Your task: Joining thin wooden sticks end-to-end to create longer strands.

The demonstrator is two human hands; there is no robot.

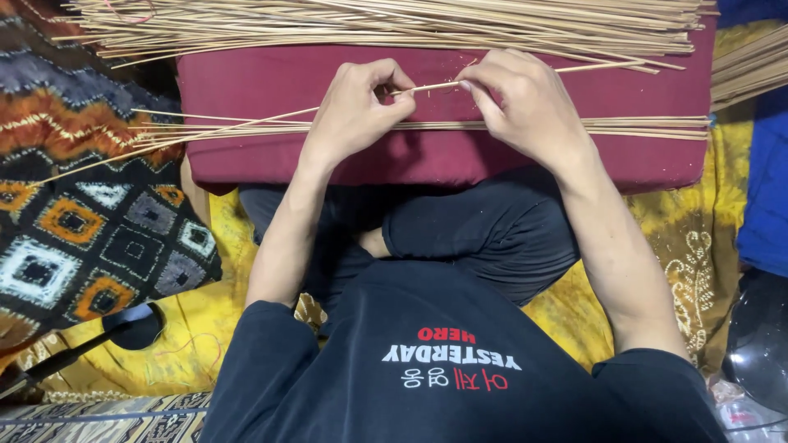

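**A:** Item one, the hands. What is each doing?

**B:** The left hand (355, 111) is curling its fingers closed and pinching a single thin pale stick (427, 86) at its near end. The right hand (525, 102) is closing its thumb and forefinger on the same stick a little further along. Both hands are hovering over the maroon cushion (246, 160).

**A:** Item two, the stick. Where is it lying?

**B:** It is running between the two hands, slanting slightly upward to the right, and its far end is sticking out past the right hand above the cushion top.

**A:** Item three, the stock.

**B:** A small bundle of sticks (640, 125) is lying across the cushion's near edge, passing under both hands and fanning out past its left side. A large heap of sticks (394, 20) is lying along the far edge. More sticks (751, 70) are jutting in at the right.

**A:** Item four, the surroundings.

**B:** The person is sitting cross-legged in dark trousers (484, 230) and a dark shirt (443, 361). A yellow patterned cloth (689, 238) is spreading beneath, a diamond-patterned blanket (90, 230) is lying at the left, and blue fabric (767, 180) is showing at the right.
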